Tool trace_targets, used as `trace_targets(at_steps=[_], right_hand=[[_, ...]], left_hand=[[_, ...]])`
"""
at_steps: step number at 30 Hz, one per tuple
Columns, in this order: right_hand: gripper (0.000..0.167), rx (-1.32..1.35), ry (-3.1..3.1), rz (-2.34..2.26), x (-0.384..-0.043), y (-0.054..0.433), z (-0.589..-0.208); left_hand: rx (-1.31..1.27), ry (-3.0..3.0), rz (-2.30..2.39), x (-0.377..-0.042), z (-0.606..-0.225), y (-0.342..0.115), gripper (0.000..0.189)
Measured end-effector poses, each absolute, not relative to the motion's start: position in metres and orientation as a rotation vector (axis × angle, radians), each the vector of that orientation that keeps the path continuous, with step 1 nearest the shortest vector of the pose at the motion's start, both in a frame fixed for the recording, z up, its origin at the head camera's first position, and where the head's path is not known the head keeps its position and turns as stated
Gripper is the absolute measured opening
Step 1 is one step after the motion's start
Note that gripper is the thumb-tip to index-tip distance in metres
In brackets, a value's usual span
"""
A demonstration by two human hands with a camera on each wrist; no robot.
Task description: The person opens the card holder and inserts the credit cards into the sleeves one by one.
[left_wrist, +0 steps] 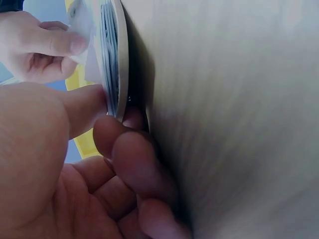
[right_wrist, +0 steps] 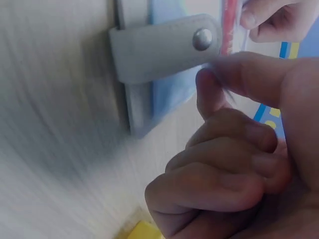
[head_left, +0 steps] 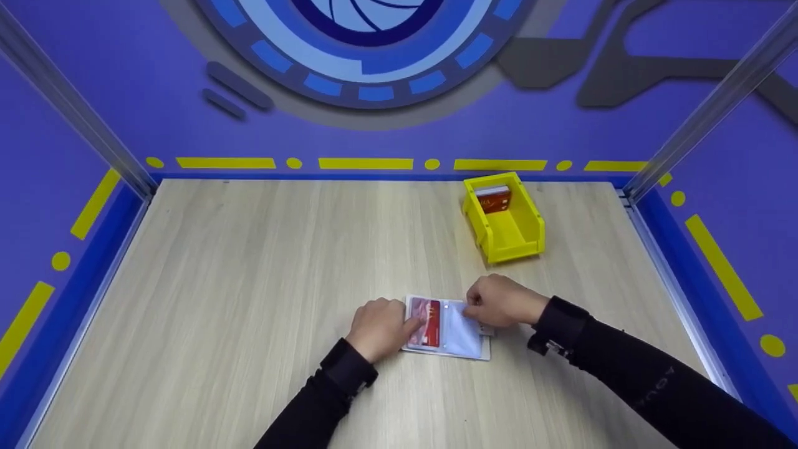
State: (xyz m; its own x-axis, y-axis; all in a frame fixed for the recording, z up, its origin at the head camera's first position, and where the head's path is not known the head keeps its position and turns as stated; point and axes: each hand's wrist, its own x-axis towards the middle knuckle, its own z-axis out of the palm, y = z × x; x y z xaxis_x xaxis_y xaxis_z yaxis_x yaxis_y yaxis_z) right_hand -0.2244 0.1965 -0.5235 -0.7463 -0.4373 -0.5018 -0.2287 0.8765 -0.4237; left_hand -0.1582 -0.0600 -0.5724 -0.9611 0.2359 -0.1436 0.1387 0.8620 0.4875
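A card holder (head_left: 462, 340) with clear plastic sleeves lies open-faced on the table, a red card (head_left: 431, 330) showing in its left part. My left hand (head_left: 379, 327) grips its left edge, thumb on top and fingers curled beneath the cover (left_wrist: 122, 59). At the far right side, my right hand (head_left: 504, 300) pinches a clear sleeve (left_wrist: 82, 22) between thumb and forefinger, the other fingers curled in. A pale strap (right_wrist: 154, 50) with a metal snap (right_wrist: 202, 39) stands up from the holder's right edge, close to the right fingertips.
Behind the right hand stands a yellow bin (head_left: 514, 254), with red cards (head_left: 494, 201) upright at its back. The wooden table (head_left: 249, 280) is bordered by blue-purple panels (head_left: 399, 140) at the back and both sides.
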Motion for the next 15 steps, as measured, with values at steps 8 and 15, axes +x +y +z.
trace_targets(at_steps=[8, 15], right_hand=[[0.039, -0.474, 2.427, -0.601, -0.223, 0.193, -0.520], [0.038, -0.432, 2.382, -0.734, -0.223, 0.183, -0.519]], left_hand=[[0.276, 2.844, 0.728, -0.158, -0.574, -0.059, 0.054], [0.268, 2.831, 0.740, -0.158, -0.572, -0.061, 0.053]])
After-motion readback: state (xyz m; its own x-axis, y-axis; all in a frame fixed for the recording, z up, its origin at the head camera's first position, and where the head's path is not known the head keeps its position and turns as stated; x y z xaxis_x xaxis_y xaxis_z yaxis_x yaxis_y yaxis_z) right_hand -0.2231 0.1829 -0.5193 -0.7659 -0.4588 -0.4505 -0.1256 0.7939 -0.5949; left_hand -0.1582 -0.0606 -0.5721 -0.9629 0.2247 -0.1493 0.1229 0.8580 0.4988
